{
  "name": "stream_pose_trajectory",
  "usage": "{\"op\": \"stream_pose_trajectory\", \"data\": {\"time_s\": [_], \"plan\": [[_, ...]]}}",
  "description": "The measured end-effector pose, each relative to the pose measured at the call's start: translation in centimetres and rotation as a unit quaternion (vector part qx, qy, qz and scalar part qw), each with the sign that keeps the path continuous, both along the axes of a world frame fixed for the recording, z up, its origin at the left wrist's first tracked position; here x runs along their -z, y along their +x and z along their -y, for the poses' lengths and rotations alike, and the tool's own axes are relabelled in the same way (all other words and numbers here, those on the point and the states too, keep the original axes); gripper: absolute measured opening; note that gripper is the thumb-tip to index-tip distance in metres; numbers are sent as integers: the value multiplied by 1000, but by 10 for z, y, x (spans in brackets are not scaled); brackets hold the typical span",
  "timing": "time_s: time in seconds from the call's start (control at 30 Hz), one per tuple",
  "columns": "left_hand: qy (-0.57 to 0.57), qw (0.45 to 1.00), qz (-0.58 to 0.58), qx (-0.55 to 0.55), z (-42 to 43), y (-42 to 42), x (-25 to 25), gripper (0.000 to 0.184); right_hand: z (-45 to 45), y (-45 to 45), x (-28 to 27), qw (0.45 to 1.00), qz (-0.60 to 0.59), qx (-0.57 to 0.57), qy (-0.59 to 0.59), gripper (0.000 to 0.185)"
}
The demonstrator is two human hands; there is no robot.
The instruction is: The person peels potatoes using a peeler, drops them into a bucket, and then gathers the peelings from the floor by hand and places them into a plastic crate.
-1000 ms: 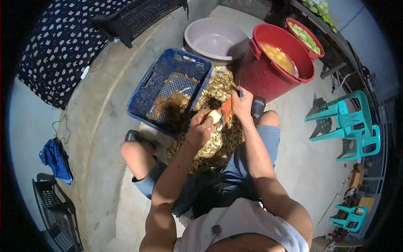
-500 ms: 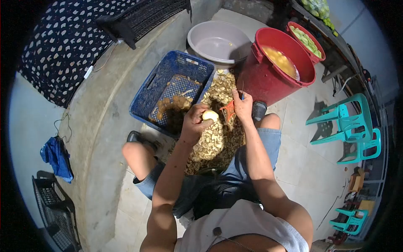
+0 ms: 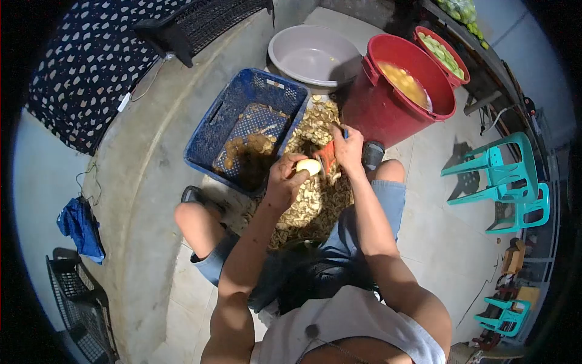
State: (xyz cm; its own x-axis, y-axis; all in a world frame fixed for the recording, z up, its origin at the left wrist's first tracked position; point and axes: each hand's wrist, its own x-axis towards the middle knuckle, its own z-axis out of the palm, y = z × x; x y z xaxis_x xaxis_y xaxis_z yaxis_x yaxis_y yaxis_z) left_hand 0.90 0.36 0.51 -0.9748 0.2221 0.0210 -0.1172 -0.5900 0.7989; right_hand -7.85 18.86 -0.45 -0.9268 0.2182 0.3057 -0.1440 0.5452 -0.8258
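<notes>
At the upper left, a dark cloth [image 3: 97, 67] with a pale print spreads beside a black plastic crate [image 3: 209, 30] on the concrete ledge [image 3: 148, 158]. A cord [image 3: 144, 91] runs near the cloth's edge. Below, a bunched blue cloth or bag [image 3: 82, 227] lies at the far left, with more black crates [image 3: 76, 294] near it.

On the right, a turquoise chair [image 3: 496, 171] stands on the tiled floor [image 3: 430, 242], a second chair [image 3: 521, 213] just beside it. A third, smaller-looking turquoise seat [image 3: 509, 315] is near a brown box [image 3: 514, 257]. A bag of green produce [image 3: 458, 8] sits at the top right.
</notes>
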Motion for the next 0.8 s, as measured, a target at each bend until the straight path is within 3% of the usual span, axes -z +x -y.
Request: {"op": "stream_pose_trajectory", "data": {"time_s": [0.07,0.13,0.2,0.23,0.3,0.33,0.37,0.4,0.47,0.5,0.53,0.6,0.67,0.7,0.77,0.8], "plan": [[-1,1000,10,20,2,0,1,35,-10,-9,8,996,-18,87,-5,32],[36,999,20,3,-1,0,5,34,-9,-11,-8,997,24,72,-21,29],[56,998,20,26,1,-1,10,33,9,6,-21,996,-70,12,-58,27],[63,998,13,24,-2,-2,9,32,11,11,-26,998,-53,13,-7,27],[72,996,50,-2,-7,-3,4,32,0,0,5,997,-55,39,-26,27],[71,996,47,-3,-5,-4,15,32,5,-3,-5,995,-63,62,-46,27],[130,991,12,1,-2,-9,39,33,7,2,-16,986,-68,75,-133,27],[179,982,-53,33,-1,-15,51,37,-5,-5,-4,992,-65,92,-64,29],[283,936,-173,117,0,-28,74,45,-8,-5,-6,986,-26,36,-159,33],[247,967,3,66,-2,-17,38,55,-4,-3,-6,992,-32,34,-114,35],[203,963,178,13,-7,-10,18,64,1,-2,-6,996,-37,30,-69,38],[166,963,210,-21,-10,-11,21,74,-3,-9,12,999,-22,23,-35,41],[42,957,286,-39,-6,-17,52,73,1,-1,-6,982,-24,0,-187,42],[39,956,288,-39,1,-21,78,73,-13,-6,0,984,6,21,-175,43],[227,950,203,68,26,-33,143,47,-27,-6,-16,974,0,30,-223,42],[170,960,221,12,20,-33,134,39,-37,-7,-20,971,1,38,-238,42]]}}
